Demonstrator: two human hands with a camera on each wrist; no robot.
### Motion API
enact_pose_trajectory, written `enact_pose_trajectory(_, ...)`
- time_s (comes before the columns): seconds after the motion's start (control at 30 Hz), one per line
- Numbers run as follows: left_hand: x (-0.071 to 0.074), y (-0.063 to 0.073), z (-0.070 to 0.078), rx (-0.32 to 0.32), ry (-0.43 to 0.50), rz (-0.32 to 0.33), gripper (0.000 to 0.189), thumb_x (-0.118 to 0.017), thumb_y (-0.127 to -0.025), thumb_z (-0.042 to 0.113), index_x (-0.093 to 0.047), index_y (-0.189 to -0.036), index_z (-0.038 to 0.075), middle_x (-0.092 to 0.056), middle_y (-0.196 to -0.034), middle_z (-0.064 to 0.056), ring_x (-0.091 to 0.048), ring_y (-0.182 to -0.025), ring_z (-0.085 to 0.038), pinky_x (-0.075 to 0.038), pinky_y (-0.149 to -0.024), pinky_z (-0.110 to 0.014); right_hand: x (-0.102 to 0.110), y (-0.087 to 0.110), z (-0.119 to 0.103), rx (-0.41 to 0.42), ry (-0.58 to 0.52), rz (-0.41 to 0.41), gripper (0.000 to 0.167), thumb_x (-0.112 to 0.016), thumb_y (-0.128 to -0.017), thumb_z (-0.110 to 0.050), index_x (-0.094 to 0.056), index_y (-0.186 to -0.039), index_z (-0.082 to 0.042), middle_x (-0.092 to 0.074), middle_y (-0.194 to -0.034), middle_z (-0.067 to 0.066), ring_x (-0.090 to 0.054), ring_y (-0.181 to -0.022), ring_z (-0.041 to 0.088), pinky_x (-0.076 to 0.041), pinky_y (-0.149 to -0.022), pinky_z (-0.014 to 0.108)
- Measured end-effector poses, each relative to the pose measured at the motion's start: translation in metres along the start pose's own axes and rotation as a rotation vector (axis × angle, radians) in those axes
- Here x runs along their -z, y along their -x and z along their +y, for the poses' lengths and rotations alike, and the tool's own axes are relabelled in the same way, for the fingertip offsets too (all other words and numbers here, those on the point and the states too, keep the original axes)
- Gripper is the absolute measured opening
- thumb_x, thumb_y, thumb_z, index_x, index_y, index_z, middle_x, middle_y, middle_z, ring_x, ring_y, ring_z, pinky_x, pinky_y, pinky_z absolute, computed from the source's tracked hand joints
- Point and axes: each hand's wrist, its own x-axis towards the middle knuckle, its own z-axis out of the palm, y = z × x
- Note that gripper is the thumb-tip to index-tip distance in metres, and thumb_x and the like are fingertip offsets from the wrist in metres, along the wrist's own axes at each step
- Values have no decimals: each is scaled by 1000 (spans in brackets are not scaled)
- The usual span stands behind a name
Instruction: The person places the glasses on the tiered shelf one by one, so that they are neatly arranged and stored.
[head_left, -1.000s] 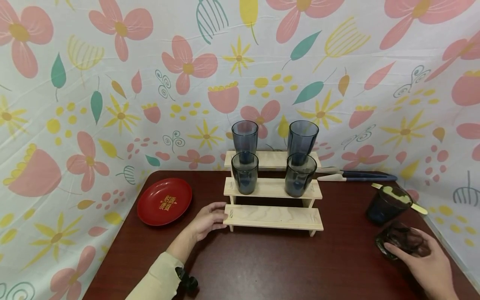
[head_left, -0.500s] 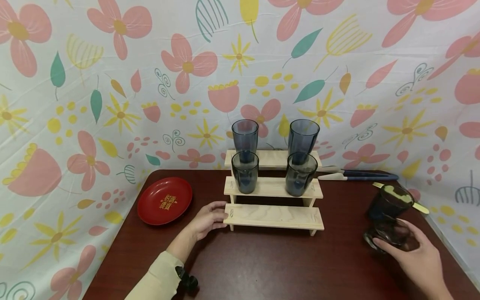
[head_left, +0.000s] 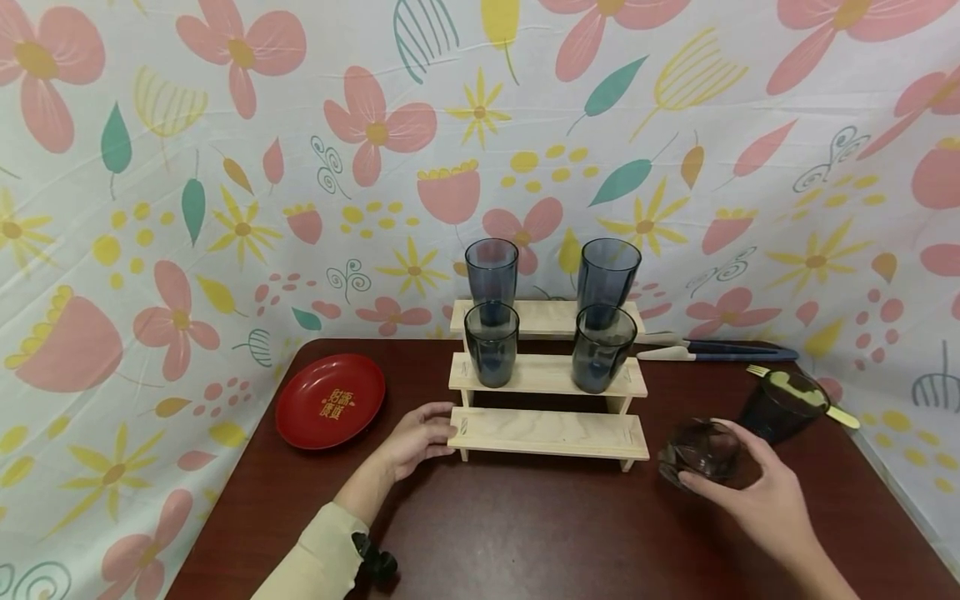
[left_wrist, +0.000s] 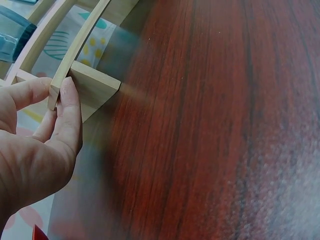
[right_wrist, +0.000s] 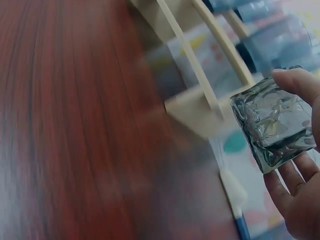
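A three-step wooden rack (head_left: 551, 433) stands mid-table. My left hand (head_left: 416, 442) pinches the left end of its lowest board between thumb and fingers, as the left wrist view shows. Two tall blue-grey glasses (head_left: 491, 271) stand on the top step. On the middle step are two dark glasses (head_left: 491, 346), one near each end. The lowest step bears nothing. My right hand (head_left: 768, 496) grips a short, dark, see-through glass (head_left: 701, 454) right of the rack. Its square, thick base faces the camera in the right wrist view (right_wrist: 272, 122).
A red plate (head_left: 300, 412) with gold characters lies at the left. Behind the right hand stands a dark cup (head_left: 772, 417) with pale green inside, and a yellow-green fork (head_left: 843, 417) shows behind it. Long blue and cream utensils (head_left: 735, 353) lie at the back right.
My right hand has carried the short glass leftward from the table's right side, past the dark cup, toward the rack. The left hand stays on the rack's lowest board.
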Motion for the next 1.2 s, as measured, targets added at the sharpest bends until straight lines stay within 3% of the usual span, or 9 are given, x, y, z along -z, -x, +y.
enact_pose_trajectory(0.27,0,0,0,-5,-4,-3,59,-65,-95,3,-41,-148,-6,-62,-124,-21,-68,-92,-21,-59,-82,-35,-37,-6,-37,60,-10,-122,89,-98,-71,-32,-56,-149,-21,-61,-124,-1,-49,-111,-4,-34,-87,13)
enact_pose_trajectory(0.57,-2,1,1,-6,-6,3,59,-65,-95,3,-41,-148,-7,-61,-124,-21,-68,-92,-21,-59,-82,-35,-87,-16,-66,120,-173,-242,88,-98,-72,-28,-55,-149,-17,-65,-124,1,-59,-116,8,-52,-91,19)
enact_pose_trajectory(0.87,-2,1,1,-14,-12,2,60,-65,-94,2,-41,-148,-7,-61,-124,-22,-68,-92,-22,-59,-82,-35,-134,-30,-90,161,-282,-283,87,-100,-67,-30,-59,-144,-19,-67,-119,1,-62,-114,19,-56,-94,38)
enact_pose_trajectory(1.2,-1,1,1,-19,-10,-8,60,-65,-95,3,-40,-149,-7,-61,-124,-21,-68,-93,-22,-59,-83,-35,-174,-36,-109,160,-367,-311,83,-101,-67,-26,-62,-139,-16,-66,-120,4,-62,-111,19,-56,-93,39)
